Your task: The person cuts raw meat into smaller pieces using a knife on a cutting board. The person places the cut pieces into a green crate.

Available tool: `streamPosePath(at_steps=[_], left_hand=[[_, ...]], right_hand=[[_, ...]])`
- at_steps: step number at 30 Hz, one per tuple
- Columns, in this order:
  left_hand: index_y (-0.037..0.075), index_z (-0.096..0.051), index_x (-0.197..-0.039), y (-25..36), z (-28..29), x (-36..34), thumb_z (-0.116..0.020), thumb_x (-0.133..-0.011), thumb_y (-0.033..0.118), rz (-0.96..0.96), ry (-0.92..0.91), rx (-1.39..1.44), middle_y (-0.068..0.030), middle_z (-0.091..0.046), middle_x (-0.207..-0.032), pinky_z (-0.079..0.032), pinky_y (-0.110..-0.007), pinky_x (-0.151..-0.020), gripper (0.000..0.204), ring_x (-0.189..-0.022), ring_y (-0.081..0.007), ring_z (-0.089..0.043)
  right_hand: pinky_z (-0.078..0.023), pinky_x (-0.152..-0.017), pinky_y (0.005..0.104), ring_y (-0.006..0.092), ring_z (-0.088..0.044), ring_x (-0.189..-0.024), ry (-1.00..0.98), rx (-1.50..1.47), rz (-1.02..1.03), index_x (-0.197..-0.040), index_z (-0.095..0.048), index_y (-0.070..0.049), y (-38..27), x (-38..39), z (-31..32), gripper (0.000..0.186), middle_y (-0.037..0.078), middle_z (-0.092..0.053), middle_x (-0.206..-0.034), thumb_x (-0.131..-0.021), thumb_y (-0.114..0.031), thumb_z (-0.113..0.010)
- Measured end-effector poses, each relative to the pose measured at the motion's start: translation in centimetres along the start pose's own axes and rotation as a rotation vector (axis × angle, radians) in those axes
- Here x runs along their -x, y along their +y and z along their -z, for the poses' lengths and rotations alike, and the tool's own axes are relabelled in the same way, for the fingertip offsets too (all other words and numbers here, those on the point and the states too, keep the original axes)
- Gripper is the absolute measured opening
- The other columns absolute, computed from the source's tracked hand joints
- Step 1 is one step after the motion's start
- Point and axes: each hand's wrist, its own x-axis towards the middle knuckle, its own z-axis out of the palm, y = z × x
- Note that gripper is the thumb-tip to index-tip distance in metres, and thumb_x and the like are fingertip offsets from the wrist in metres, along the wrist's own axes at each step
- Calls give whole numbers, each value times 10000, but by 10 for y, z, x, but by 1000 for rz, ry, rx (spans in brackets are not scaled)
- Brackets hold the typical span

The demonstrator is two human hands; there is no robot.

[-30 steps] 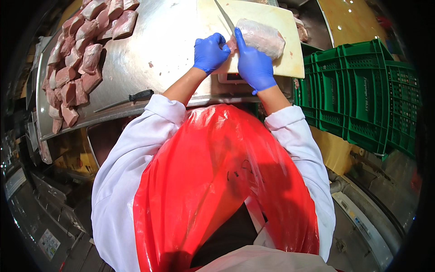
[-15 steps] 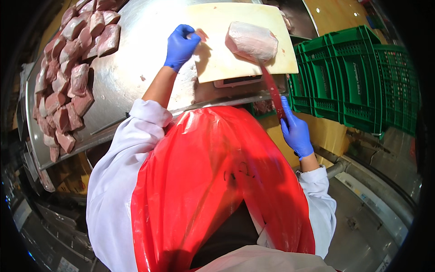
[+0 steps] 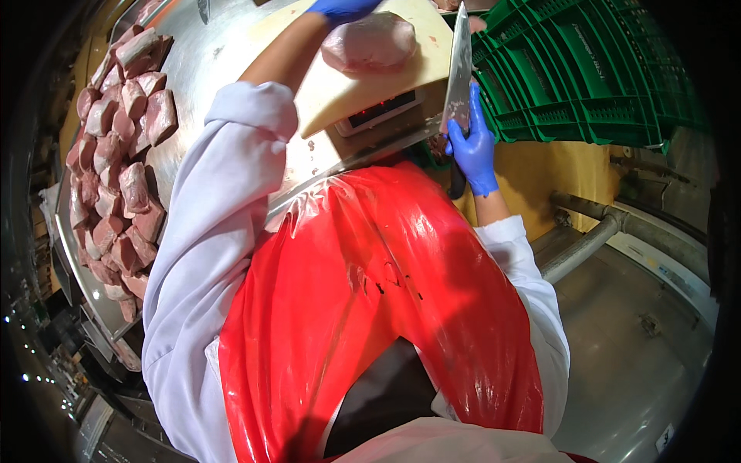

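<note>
A large pale-pink block of meat (image 3: 370,45) lies on the cream cutting board (image 3: 328,100). My left hand (image 3: 344,8), in a blue glove, reaches over the board at the meat's far left side. The picture's top edge cuts it off, so its fingers are hidden. In my right hand (image 3: 477,162), also blue-gloved, is a knife (image 3: 458,73), held by its dark handle. Its broad steel blade points away from me, just beyond the board's right edge. The blade is apart from the meat.
Many cut meat pieces (image 3: 116,166) are heaped on the left of the steel table (image 3: 189,92). A scale with a lit display (image 3: 384,109) sits under the board's near edge. Green plastic crates (image 3: 556,69) stand at the right, beside metal pipes (image 3: 590,239).
My left hand, earlier at the board's left edge with a small pink scrap, has moved far and right. The knife has left the meat and swung upright. The whole view has shifted.
</note>
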Motion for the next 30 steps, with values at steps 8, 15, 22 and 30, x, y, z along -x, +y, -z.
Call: streamPosePath(at_steps=[8,15,22,30], left_hand=[[11,-620,-1291,-88,7,101,-509,-1010,219,241,3,181,-69,-687,-1017,-480,-279,-876,367,-904,-145,-595],[-15,-533,-1367,-74,26,165,-531,-1009,305,98,379,-219,-244,-638,-1244,-457,-378,-1030,480,-1181,-343,-617],[-8,-562,-1328,-55,69,193,-571,-1003,246,227,600,-131,-187,-646,-1259,-477,-350,-998,413,-1154,-251,-624],[-58,-531,-1334,-87,61,199,-560,-992,173,234,579,127,-199,-633,-1220,-513,-355,-937,414,-1048,-259,-631]], right_hand=[[-479,-480,240,88,-555,-555,-168,-307,116,-1591,-238,-150,6,-116,-74,790,35,-621,-812,-919,33,-612],[-548,-582,259,75,-629,-651,-109,191,344,-1541,-372,-147,-9,-171,-52,730,77,-722,-971,-881,-54,-671],[-543,-672,519,435,-675,-705,-230,643,523,-1419,-457,10,-107,-138,-122,535,311,-665,-923,-905,-128,-521],[-556,-623,468,364,-684,-648,-261,1015,332,-1454,-389,0,-114,-107,-163,565,208,-698,-798,-910,-84,-517]])
